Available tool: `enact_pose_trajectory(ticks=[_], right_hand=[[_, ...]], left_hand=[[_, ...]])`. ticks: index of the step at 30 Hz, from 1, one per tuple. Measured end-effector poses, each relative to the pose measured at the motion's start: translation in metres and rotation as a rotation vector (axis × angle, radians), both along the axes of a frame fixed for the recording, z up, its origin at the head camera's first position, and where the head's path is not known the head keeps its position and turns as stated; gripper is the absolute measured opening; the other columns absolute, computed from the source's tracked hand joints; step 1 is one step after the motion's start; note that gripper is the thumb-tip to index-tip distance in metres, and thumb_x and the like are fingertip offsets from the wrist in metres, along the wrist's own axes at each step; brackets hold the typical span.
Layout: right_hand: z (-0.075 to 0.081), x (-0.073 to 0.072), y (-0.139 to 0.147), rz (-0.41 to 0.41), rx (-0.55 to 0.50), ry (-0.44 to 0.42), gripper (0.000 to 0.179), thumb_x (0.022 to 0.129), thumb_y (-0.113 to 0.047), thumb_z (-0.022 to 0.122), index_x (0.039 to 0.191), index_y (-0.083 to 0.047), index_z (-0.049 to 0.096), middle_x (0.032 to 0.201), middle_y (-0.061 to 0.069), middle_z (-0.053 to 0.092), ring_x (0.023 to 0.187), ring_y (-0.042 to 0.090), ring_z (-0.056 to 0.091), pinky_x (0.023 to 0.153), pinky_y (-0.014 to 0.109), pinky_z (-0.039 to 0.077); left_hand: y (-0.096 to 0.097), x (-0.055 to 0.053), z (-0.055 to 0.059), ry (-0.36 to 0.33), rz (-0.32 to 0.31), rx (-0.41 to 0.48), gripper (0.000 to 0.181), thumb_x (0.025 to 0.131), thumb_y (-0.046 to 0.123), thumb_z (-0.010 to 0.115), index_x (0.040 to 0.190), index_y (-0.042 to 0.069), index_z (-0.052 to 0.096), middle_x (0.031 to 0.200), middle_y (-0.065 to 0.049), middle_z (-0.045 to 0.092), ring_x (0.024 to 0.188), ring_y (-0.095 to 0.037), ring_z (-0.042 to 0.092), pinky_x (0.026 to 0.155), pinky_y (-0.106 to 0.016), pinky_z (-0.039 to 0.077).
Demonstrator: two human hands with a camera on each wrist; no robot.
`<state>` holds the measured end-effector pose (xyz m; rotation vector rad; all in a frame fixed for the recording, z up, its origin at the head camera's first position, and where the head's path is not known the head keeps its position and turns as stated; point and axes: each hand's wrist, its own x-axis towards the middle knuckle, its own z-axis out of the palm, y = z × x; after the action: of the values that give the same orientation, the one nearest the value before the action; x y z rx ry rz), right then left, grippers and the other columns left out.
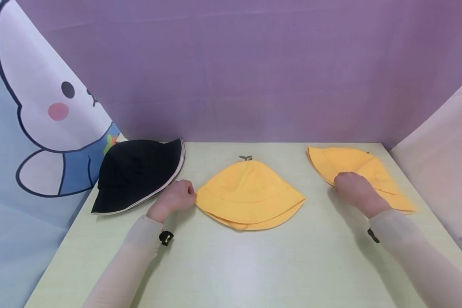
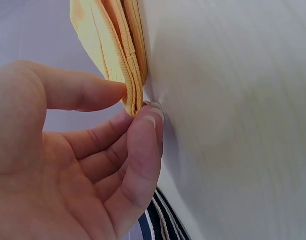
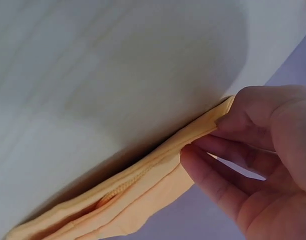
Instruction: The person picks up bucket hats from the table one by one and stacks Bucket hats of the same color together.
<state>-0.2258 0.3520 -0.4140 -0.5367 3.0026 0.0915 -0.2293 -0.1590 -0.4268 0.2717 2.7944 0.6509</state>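
Observation:
A yellow bucket hat (image 1: 250, 188) lies flattened in the middle of the table, a small sprout-shaped piece at its top. My left hand (image 1: 173, 196) pinches the left corner of its brim. In the left wrist view the thumb and fingertips meet at the folded brim edge (image 2: 127, 75). Farther right lies a second folded yellow bucket hat (image 1: 377, 171). The thumb and fingers of my right hand (image 1: 356, 190) pinch its brim at the near left side, and the right wrist view shows that brim (image 3: 142, 185) running between them.
A black bucket hat (image 1: 138, 171) with pale brim trim lies at the back left, close beside my left hand. The pale table (image 1: 238, 265) ends at a purple backdrop (image 1: 246, 72). Printed cloth with a cartoon figure (image 1: 42, 107) hangs on the left, pale cloth (image 1: 442, 162) on the right.

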Motion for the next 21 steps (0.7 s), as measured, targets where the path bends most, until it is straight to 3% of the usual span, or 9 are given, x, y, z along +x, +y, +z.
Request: enact_pose_trajectory(ticks=[14,21], right_hand=[[-0.003,0.023,-0.033,0.134,-0.04,0.051,0.019,0.086,0.003,0.061,0.072,-0.008,0.064,0.075,0.002,0.051,0.068,0.024,0.053,0.061,0.044,0.049],[0.005,0.029,-0.022,0.105,-0.169,-0.022,0.018,0.087,0.002,0.066,0.077,-0.012,0.068,0.077,-0.002,0.054,0.07,0.015,0.05,0.063,0.036,0.047]], left_hand=[[0.001,-0.004,0.004,0.007,-0.026,-0.033,0.014,0.092,0.017,0.059,0.08,0.01,0.062,0.081,-0.004,0.062,0.069,-0.02,0.055,0.063,-0.032,0.043],[0.002,-0.004,0.004,0.001,-0.041,-0.04,0.014,0.093,0.018,0.059,0.082,0.01,0.062,0.082,-0.004,0.062,0.069,-0.02,0.055,0.064,-0.032,0.043]])
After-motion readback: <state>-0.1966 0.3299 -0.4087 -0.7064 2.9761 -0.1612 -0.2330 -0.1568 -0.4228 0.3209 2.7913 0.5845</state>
